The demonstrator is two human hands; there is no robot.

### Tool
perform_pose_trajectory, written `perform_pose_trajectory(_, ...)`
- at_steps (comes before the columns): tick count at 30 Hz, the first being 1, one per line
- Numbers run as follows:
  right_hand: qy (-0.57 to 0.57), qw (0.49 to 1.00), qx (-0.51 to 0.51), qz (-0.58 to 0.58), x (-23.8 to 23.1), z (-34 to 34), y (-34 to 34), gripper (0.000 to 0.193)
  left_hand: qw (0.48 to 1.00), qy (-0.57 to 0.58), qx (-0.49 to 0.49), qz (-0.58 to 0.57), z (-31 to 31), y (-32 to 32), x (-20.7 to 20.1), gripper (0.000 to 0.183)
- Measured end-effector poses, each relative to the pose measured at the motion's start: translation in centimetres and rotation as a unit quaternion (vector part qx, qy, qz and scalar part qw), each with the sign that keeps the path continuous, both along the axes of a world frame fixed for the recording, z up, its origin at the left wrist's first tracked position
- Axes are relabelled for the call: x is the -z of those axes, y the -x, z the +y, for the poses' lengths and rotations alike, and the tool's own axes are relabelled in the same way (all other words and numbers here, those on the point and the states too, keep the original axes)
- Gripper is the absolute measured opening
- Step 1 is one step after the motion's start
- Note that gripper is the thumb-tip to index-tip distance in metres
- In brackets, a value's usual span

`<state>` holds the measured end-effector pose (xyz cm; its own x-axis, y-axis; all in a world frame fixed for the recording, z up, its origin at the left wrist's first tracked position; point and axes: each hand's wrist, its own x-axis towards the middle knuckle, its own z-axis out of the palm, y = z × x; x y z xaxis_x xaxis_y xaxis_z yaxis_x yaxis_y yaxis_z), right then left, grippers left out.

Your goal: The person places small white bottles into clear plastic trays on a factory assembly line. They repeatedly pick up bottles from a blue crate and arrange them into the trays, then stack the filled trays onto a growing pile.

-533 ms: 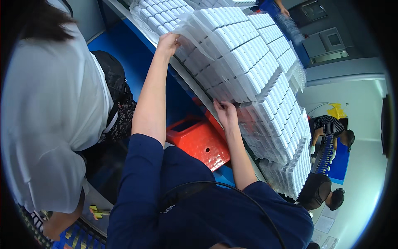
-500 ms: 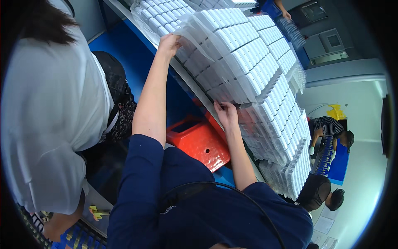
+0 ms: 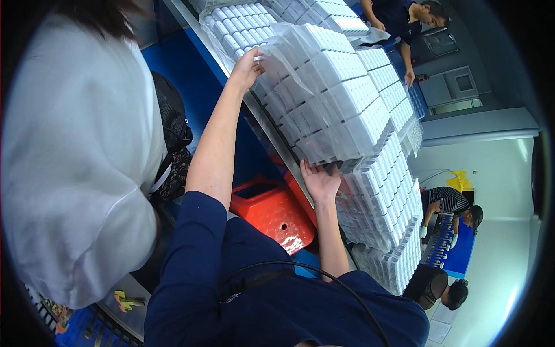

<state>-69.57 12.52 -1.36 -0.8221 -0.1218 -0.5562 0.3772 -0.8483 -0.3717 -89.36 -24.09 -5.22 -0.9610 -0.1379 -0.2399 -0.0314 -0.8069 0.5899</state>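
Clear plastic trays filled with rows of white rounded pieces are piled in a tall stack [image 3: 338, 81] on the bench in front of me. My left hand [image 3: 247, 69] lies at the far left side of this stack, fingers stretched out against a loose edge of clear plastic [image 3: 283, 61]. At the stack's near lower corner, my right hand [image 3: 321, 180] is palm up with its fingers apart; the fingertips touch the bottom edge. Nearer on the right stands another tray stack [image 3: 381, 196], beside my right wrist.
A red stool [image 3: 277, 222] stands below the bench edge. A person in a white top [image 3: 87, 150] is close on my left. More white pieces [image 3: 243, 29] sit in trays at the back. Several other people, one in dark clothes [image 3: 399, 17], work across the bench and at right.
My left fingers have loosened from a pinch on the plastic edge and straightened. My right hand has turned palm up and spread its fingers. The person across the bench has come further into view.
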Motion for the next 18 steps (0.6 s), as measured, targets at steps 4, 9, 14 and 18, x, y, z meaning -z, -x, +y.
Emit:
perform_pose_trajectory(4,-0.110,0.992,-0.068,0.000,0.1,1.0,0.7,0.080,0.983,0.124,0.042,-0.125,0.7,0.0,-1.8,0.092)
perform_pose_trajectory(9,-0.146,0.987,-0.060,-0.017,0.6,1.3,1.4,0.093,0.956,0.133,0.208,-0.158,-0.7,0.0,-4.0,0.100)
perform_pose_trajectory(14,-0.118,0.991,0.014,-0.067,-2.4,-2.6,3.8,0.095,0.972,0.161,0.139,-0.099,-1.1,2.1,0.2,0.087)
perform_pose_trajectory(18,-0.142,0.984,0.065,-0.089,-0.7,-1.8,4.8,0.084,0.972,0.184,0.129,-0.069,-0.2,1.7,-0.2,0.088)
